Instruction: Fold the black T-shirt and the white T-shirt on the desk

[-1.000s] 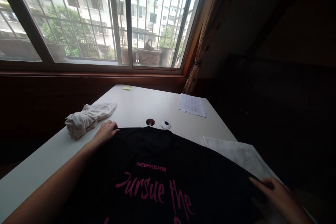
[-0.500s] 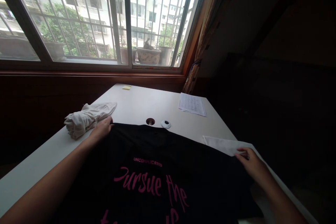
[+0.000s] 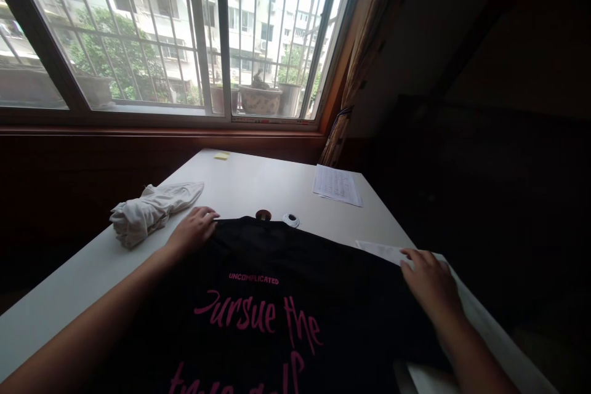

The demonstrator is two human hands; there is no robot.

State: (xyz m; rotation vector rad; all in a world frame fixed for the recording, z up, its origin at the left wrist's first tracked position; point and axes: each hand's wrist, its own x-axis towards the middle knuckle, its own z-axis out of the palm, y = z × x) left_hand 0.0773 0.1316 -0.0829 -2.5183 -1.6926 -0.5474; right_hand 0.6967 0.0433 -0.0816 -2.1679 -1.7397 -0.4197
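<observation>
- Here's the black shirt [image 3: 295,286], spread print side up across the near part of the white table [image 3: 263,181], pink lettering in full view from where I sit.
- My left hand [image 3: 194,231] is at its far left corner, fingers bent over the edge; I can't tell whether they pinch the fabric.
- Over to my right hand [image 3: 427,277]: on the shirt's right edge, thumb and fingers slightly parted, grip unclear to me.
- Past the collar, a round hole [image 3: 263,215], and just beside it a white cap [image 3: 290,220].
- Left, a crumpled pale cloth [image 3: 150,212].
- Outside the window, a patterned pot [image 3: 259,100] holds a dark, gnarled plant [image 3: 259,80].
</observation>
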